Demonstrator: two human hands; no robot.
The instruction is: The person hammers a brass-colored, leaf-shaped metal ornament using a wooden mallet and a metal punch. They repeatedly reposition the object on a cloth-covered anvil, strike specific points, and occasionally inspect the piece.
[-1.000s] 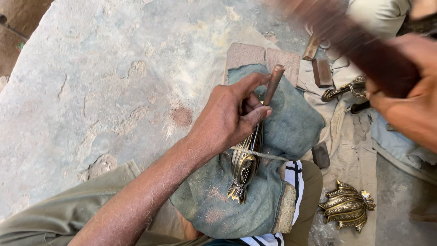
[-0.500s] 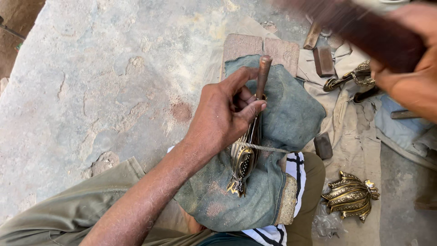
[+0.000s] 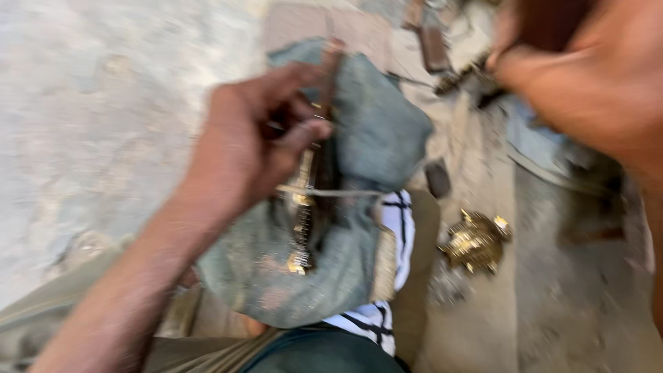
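My left hand (image 3: 242, 148) pinches a slim wooden-handled tool (image 3: 330, 72) against a narrow, ornate brass piece (image 3: 302, 217) lying on the dusty blue-grey cloth pad (image 3: 380, 131) over my knee. My right hand (image 3: 587, 83) grips what looks like a dark wooden mallet, blurred. A small brass figure (image 3: 475, 242) sits nearby on the ground.

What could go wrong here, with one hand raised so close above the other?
The right hand is raised, gripping a dark tool, while the left hand pins a slim brass piece against the cloth pad. A stroke that strays might hit the left fingers. The piece could also slip on the soft pad.
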